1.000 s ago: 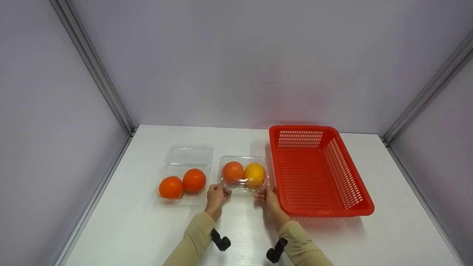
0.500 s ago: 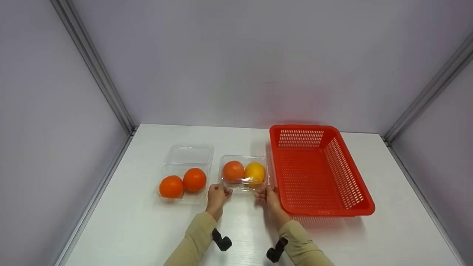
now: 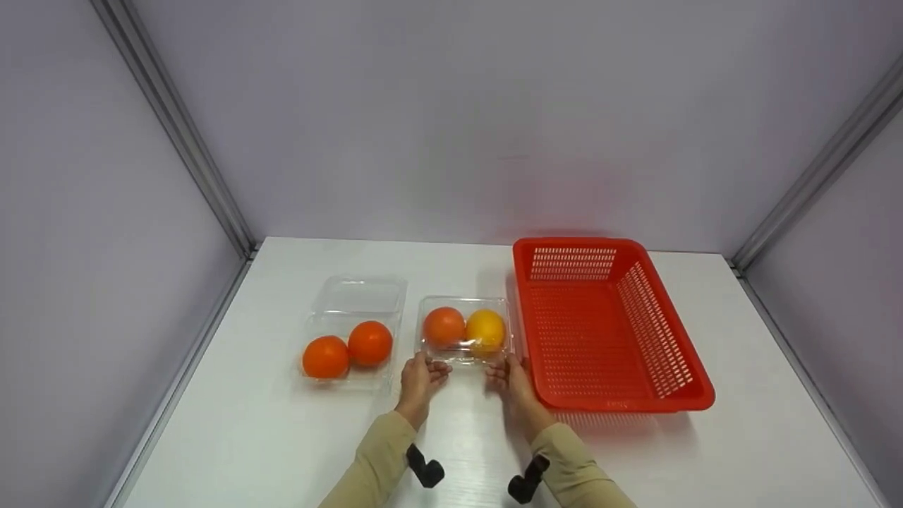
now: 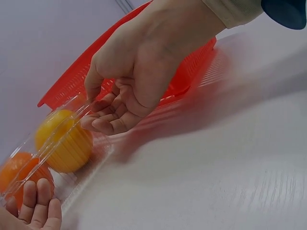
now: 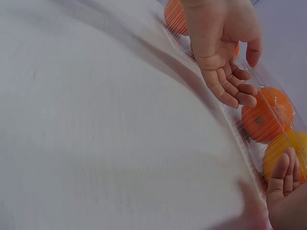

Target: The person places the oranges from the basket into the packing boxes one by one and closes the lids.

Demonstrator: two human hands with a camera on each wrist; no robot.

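A clear plastic clamshell box (image 3: 463, 305) lies in the middle of the table in the head view, its lid down over an orange (image 3: 444, 326) and a yellow-orange fruit (image 3: 485, 328). At its near left corner my left hand (image 3: 416, 384) has the thumb on the rim and the fingers bent below it. My right hand (image 3: 520, 388) pinches the near right corner of the rim between thumb and forefinger, as the left wrist view shows. Both palms are partly seen from the opposite wrist cameras. Ribbed box walls stand between the fingers and the fruit.
To the left a second clamshell box (image 3: 360, 295) lies with its lid folded back, holding two oranges (image 3: 326, 357). A red perforated basket (image 3: 621, 407) stands close beside my right hand. Pale walls enclose the white table (image 3: 233, 423) behind and at the sides.
My left hand has turned slightly and its fingers have spread a little along the box's near edge. The right hand, the boxes and the basket keep their places.
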